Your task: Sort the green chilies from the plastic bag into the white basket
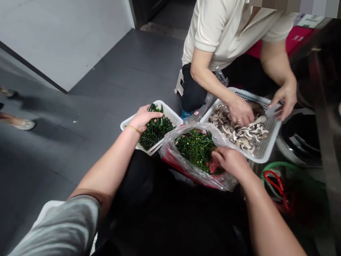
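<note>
My left hand point(144, 118) is curled round a few green chillies point(156, 109) above a white perforated basket point(172, 115). More slim dark green pieces point(157, 132), which look like chillies, fill that basket. To its right, a clear plastic bag point(170, 147) with red beneath it stands open and full of thin green pieces point(195, 146), stems or chillies. At the bag's right side my right hand point(231, 160) has its fingers closed at the edge of the greens. Something red point(214, 164) shows below those fingertips; what they grip is unclear.
Opposite me a person in a cream shirt point(218, 24) works both hands over a white basket point(270, 147) of torn mushrooms point(246, 135). Green and red bag handles point(277, 184) lie at right. Another person's feet point(23, 124) are at far left, near a pale panel point(56, 12).
</note>
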The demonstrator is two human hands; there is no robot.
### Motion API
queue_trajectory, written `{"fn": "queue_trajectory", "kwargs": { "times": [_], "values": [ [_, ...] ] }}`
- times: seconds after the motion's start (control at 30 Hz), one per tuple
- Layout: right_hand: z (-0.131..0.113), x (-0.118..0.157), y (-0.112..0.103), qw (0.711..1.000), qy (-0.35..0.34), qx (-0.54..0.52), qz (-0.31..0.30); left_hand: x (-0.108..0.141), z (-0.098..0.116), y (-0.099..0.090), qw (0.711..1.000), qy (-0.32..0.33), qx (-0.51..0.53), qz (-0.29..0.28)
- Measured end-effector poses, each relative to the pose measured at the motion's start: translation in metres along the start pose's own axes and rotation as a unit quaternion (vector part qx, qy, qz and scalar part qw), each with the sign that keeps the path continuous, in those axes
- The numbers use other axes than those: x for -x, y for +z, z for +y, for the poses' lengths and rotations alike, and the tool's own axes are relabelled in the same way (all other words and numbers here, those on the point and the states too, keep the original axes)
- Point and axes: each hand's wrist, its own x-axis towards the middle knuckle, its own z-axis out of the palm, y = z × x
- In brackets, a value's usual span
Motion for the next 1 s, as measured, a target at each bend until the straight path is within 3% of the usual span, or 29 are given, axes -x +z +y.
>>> {"fn": "queue_trajectory", "kwargs": {
  "times": [0.1,0.2,0.33,0.4,0.47,0.53,0.6,0.67,0.73,0.83,0.9,0.93,0.97,1.0],
  "values": [
    [0.008,0.0,-0.002,1.0,0.014,0.0,-0.019,-0.017,-0.009,-0.037,0.993,-0.06,-0.087,0.053],
    [0.015,0.005,-0.008,0.999,0.037,0.008,-0.021,-0.029,-0.025,-0.058,0.978,-0.125,-0.143,0.09],
    [0.026,0.01,-0.014,0.997,0.066,0.028,0.012,-0.031,-0.031,-0.064,0.976,-0.085,-0.153,0.13],
    [0.03,0.011,-0.013,0.997,0.066,0.032,0.0,-0.022,-0.023,-0.055,0.983,-0.043,-0.127,0.123],
    [0.031,0.01,-0.01,0.997,0.059,0.029,-0.03,-0.008,-0.01,-0.033,0.992,0.002,-0.087,0.091],
    [0.03,0.006,-0.006,0.997,0.05,0.012,-0.06,0.012,0.001,0.001,0.996,0.053,-0.058,0.033],
    [0.028,0.001,-0.001,0.996,0.051,-0.012,-0.073,0.033,0.002,0.042,0.99,0.099,-0.078,-0.062],
    [0.026,-0.003,0.004,0.995,0.069,-0.013,-0.069,0.052,-0.011,0.081,0.955,0.154,-0.163,-0.194],
    [0.024,-0.004,0.009,0.992,0.091,0.004,-0.092,0.068,-0.036,0.112,0.88,0.225,-0.292,-0.299],
    [0.023,0.003,0.01,0.982,0.111,0.025,-0.149,0.085,-0.079,0.137,0.751,0.289,-0.483,-0.345],
    [0.023,0.012,0.005,0.984,0.121,0.026,-0.129,0.09,-0.093,0.14,0.684,0.309,-0.529,-0.396],
    [0.024,0.017,0.0,0.987,0.13,0.025,-0.096,0.09,-0.093,0.137,0.667,0.318,-0.519,-0.43],
    [0.025,0.022,-0.005,0.988,0.141,0.025,-0.056,0.088,-0.088,0.133,0.667,0.33,-0.494,-0.45],
    [0.027,0.027,-0.011,0.987,0.157,0.025,-0.008,0.084,-0.079,0.126,0.684,0.345,-0.465,-0.444]
  ]
}}
